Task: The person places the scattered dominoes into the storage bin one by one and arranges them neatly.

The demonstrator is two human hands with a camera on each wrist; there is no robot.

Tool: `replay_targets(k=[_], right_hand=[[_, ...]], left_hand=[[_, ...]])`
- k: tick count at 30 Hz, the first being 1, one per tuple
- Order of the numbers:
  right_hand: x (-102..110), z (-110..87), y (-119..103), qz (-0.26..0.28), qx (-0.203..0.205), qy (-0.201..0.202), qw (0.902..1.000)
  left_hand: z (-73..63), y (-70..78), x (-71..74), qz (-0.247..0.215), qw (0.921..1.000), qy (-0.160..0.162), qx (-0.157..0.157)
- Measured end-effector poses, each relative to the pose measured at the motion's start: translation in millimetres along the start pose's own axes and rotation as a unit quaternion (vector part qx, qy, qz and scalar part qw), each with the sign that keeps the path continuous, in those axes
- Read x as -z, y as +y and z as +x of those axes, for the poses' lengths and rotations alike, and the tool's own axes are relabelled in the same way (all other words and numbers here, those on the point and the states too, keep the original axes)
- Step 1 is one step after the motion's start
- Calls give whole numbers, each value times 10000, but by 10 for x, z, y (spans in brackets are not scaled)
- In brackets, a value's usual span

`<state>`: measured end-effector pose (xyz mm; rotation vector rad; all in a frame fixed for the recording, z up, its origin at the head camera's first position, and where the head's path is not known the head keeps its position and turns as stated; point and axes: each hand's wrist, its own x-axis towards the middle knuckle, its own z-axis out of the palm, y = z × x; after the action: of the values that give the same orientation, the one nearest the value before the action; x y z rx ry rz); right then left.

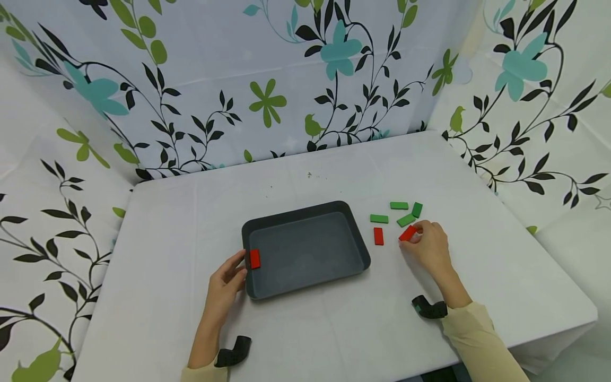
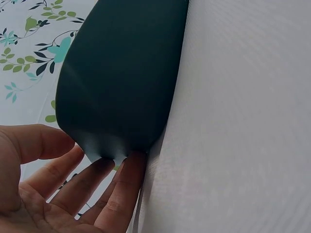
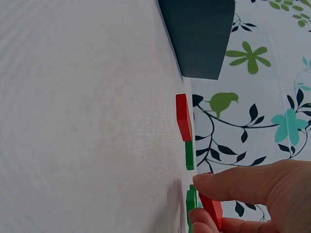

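Observation:
A dark grey rectangular baking tray (image 1: 305, 286) stands on the table, one red block (image 1: 255, 259) inside it against the left end. My left hand (image 1: 226, 286) is at the tray's left rim; in the left wrist view its fingertips touch the outer wall of the tray (image 2: 121, 73). To the right of the tray, my right hand (image 1: 431, 248) pinches a second red block (image 1: 408, 233) between thumb and fingers. That held red block (image 3: 212, 208) partly hides green blocks in the right wrist view. Another red block (image 1: 378, 236) lies between the tray and the right hand.
Several green blocks, among them one nearest the tray (image 1: 379, 218) and one at the back (image 1: 399, 205), lie behind the red ones. A white cloth covers the table (image 1: 162, 254). Leaf-patterned curtains (image 1: 200, 79) stand along its back and sides.

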<state>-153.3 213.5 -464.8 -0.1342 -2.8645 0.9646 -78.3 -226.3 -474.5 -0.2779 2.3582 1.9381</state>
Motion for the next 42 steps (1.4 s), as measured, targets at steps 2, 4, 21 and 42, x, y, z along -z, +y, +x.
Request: replay_targets(k=[2, 4, 21, 42], right_hand=[[11, -8, -25, 163, 68, 86, 9998], [24, -16, -56, 296, 99, 154, 9994], [72, -39, -373, 875, 632, 480, 9930], [-235, 18, -1105, 1494, 1530, -219, 9766]], left_hand=[[-3, -1, -1, -16, 10000, -3, 4], [-5, -2, -1, -30, 10000, -3, -2], [-4, 0, 6, -14, 10000, 21, -35], [2, -21, 18, 21, 10000, 51, -53]])
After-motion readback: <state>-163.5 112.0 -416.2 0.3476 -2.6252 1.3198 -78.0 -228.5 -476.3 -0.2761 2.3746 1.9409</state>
